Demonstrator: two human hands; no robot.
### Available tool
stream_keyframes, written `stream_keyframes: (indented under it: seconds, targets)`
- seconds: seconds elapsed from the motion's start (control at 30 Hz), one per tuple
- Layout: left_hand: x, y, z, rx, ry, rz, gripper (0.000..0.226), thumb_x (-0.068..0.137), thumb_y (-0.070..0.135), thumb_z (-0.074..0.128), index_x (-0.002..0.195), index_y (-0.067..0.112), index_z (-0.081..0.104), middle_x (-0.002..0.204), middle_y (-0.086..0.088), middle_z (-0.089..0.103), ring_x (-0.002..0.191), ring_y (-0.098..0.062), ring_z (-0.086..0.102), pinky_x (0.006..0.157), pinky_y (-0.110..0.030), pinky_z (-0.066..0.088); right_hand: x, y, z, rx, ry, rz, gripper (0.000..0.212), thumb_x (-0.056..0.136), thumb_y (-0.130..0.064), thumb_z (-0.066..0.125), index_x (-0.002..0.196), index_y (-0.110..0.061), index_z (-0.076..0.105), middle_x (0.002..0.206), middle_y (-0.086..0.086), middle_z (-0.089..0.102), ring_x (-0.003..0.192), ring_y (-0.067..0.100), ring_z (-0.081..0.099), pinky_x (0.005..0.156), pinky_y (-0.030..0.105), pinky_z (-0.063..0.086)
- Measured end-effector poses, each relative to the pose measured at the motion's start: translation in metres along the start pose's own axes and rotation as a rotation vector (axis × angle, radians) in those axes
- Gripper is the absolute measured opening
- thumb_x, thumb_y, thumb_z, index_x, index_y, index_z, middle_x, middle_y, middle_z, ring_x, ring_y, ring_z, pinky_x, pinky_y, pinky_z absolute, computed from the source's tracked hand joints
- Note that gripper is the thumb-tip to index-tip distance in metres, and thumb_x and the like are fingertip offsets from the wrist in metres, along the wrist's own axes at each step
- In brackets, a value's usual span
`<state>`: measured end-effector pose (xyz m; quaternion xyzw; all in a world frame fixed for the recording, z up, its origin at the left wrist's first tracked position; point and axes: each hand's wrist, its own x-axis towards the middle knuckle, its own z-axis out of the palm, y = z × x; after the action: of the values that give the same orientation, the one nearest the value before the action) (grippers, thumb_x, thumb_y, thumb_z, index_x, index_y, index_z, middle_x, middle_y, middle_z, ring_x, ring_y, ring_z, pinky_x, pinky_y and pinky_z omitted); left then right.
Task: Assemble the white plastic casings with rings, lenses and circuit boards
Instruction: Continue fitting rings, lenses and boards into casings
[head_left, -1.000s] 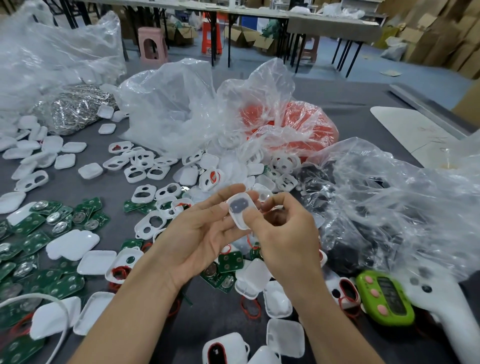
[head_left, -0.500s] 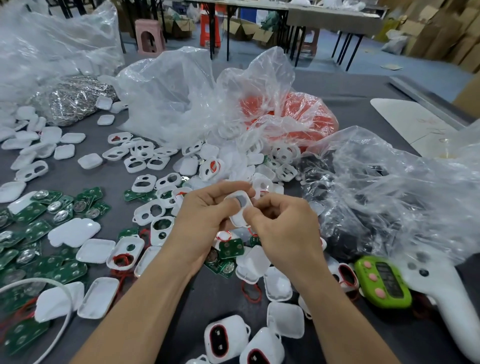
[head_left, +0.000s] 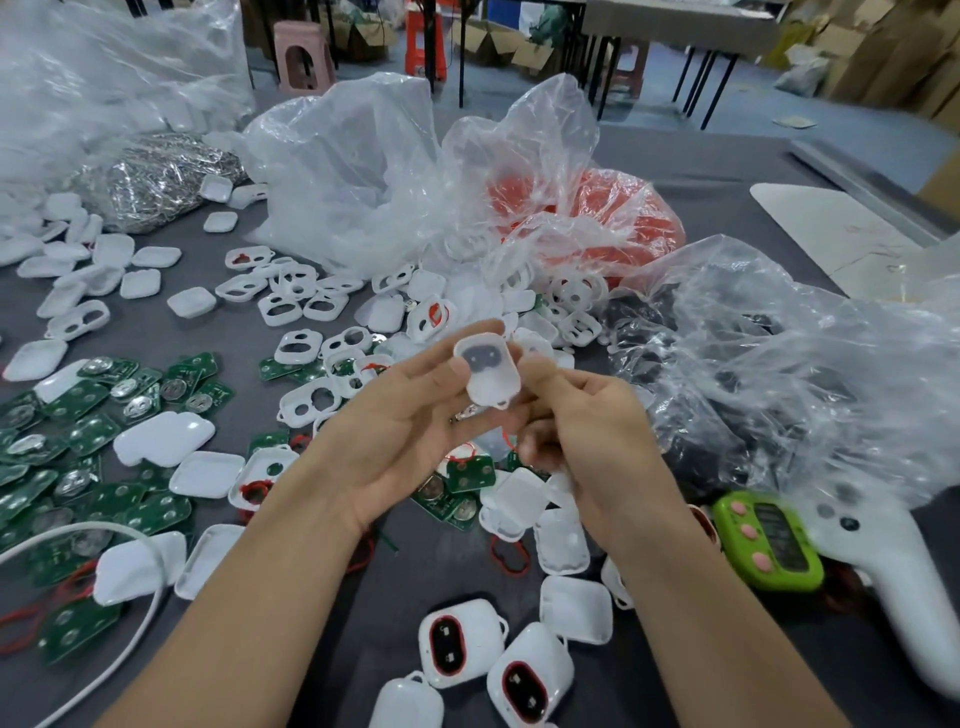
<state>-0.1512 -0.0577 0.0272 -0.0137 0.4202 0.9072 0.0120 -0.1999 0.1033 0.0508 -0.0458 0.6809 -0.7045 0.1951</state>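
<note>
Over the bench (head_left: 410, 577) the left hand (head_left: 410, 431) pinches the white casing (head_left: 487, 373) from 9 o'clock, long axis running 12 to 6, while the right hand (head_left: 589, 441), fingers curled, grips its 3 o'clock edge.

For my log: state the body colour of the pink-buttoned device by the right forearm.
The device is lime green, clearest in the head view.

Bright, even indoor light; shadows are faint and soft. White glare patches on the clear bags (head_left: 779, 364) right of the casing (head_left: 485, 374). Right hand (head_left: 587, 436) just beside the casing is motion-smeared. Far from the casing, frame edges bend and soften.
</note>
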Motion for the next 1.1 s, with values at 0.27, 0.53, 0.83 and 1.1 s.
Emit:
stream_keyframes:
  seconds: [0.27, 0.53, 0.83, 1.1]
  targets:
    - [-0.002, 0.016, -0.010, -0.117, 0.124, 0.038, 0.041, 0.093, 0.018, 0.058, 0.133, 0.012, 0.063, 0.140, -0.018, 0.063, 0.108, -0.021, 0.072, 0.096, -0.040, 0.058, -0.013, 0.022, 0.007, -1.126, -0.197, -0.422, 0.024, 0.077, -0.033, 0.082, 0.100, -0.036, 0.079, 0.096, -0.013, 0.072, 0.091, 0.005, 0.063, 0.084, 0.025, 0.051]
    - [0.001, 0.017, -0.019, -0.136, 0.117, 0.020, 0.042, 0.094, 0.016, 0.057, 0.136, 0.011, 0.062, 0.133, -0.014, 0.068, 0.113, -0.022, 0.071, 0.088, -0.036, 0.060, -0.002, 0.013, 0.000, -0.283, -0.069, -0.188, 0.012, 0.088, -0.006, 0.075, 0.089, -0.017, 0.079, 0.060, 0.007, 0.067, 0.051, 0.015, 0.059, 0.053, 0.027, 0.051]
    - [0.004, 0.014, -0.021, -0.062, 0.080, 0.007, 0.040, 0.082, 0.021, 0.072, 0.122, 0.016, 0.075, 0.128, -0.010, 0.071, 0.113, -0.022, 0.071, 0.090, -0.034, 0.060, -0.002, 0.003, 0.001, 0.087, -0.152, -0.038, 0.035, 0.088, 0.009, 0.067, 0.077, -0.022, 0.079, 0.068, 0.011, 0.069, 0.052, 0.024, 0.065, 0.051, 0.025, 0.054]
    - [0.004, 0.010, -0.016, -0.017, 0.034, -0.052, 0.038, 0.090, 0.021, 0.065, 0.127, 0.015, 0.072, 0.137, -0.014, 0.066, 0.113, -0.023, 0.070, 0.084, -0.032, 0.060, 0.006, -0.001, -0.011, 0.083, 0.040, -0.082, 0.017, 0.095, 0.001, 0.064, 0.085, -0.012, 0.070, 0.067, 0.005, 0.067, 0.051, 0.006, 0.054, 0.048, 0.020, 0.043]
